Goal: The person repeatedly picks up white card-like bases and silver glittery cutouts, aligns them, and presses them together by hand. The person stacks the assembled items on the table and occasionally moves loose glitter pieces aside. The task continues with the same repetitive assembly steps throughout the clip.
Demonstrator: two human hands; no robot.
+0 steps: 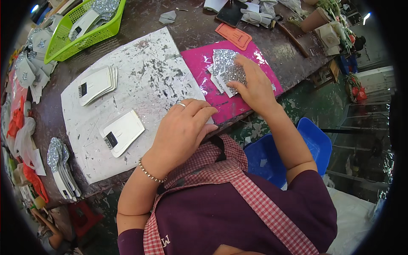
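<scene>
My left hand (180,127), with a ring and a beaded bracelet, is at the table's front edge, where a paint-specked white sheet (148,55) meets a pink mat (221,112). Its fingers are curled together; a pale edge shows beneath them, but what they hold is hidden. On the mat, my right hand (257,87) grips a small stack of silver glitter pieces (227,63), thumb and fingers on its right side. White edges of other pieces stick out under the stack. To the left lie a stack of white cards (98,87) and another of white cards (127,131), each with a black label.
A green basket (59,49) with glittery pieces stands at the far left. More silver pieces (61,163) lie by the left edge. An orange card (233,36), a phone (230,12) and a hammer-like tool (293,40) are beyond the mat. Blue bins (312,140) stand below the table.
</scene>
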